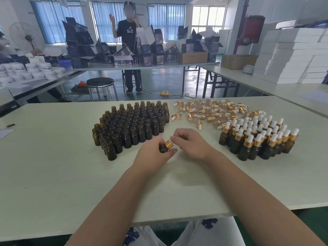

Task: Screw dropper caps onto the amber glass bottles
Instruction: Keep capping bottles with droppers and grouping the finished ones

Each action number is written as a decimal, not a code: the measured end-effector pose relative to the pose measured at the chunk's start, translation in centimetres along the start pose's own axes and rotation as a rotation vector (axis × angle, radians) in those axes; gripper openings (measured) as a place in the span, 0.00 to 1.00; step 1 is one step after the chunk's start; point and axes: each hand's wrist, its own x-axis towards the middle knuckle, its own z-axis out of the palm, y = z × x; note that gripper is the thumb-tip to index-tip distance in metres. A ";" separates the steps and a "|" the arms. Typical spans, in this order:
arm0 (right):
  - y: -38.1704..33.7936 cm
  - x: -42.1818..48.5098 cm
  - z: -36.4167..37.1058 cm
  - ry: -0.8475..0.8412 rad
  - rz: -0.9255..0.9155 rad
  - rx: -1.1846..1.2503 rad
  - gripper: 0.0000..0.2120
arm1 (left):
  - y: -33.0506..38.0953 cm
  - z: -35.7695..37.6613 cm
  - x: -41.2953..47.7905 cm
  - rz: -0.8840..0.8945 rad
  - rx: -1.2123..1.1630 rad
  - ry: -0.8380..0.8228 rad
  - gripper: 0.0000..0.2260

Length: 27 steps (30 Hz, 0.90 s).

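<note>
My left hand (154,155) grips a small amber bottle (163,148) tilted to the right, with a gold dropper cap (169,144) on its neck. My right hand (190,141) has its fingers curled around the cap's far end, hiding the white bulb. A block of open amber bottles (131,126) stands behind and left of my hands. Loose gold-and-white dropper caps (211,110) lie in a pile at the back right. Capped bottles (259,137) stand grouped on the right.
The white table (62,166) has its front edge close to my lap. A pen and paper (6,129) lie at the far left edge. A person stands beyond a black stool (100,82), near tables with dark boxes and white jars.
</note>
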 end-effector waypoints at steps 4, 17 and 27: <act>-0.3 -0.2 0.1 0.015 0.007 0.009 0.21 | 0.0 0.0 0.0 0.009 -0.002 0.004 0.15; -2.3 -0.4 -1.4 -0.106 0.030 0.029 0.08 | -0.1 0.0 0.1 0.011 -0.016 0.034 0.17; -5.6 -0.3 -6.4 -0.315 -0.138 -0.419 0.02 | -0.1 -0.2 0.2 0.076 -0.190 -0.057 0.15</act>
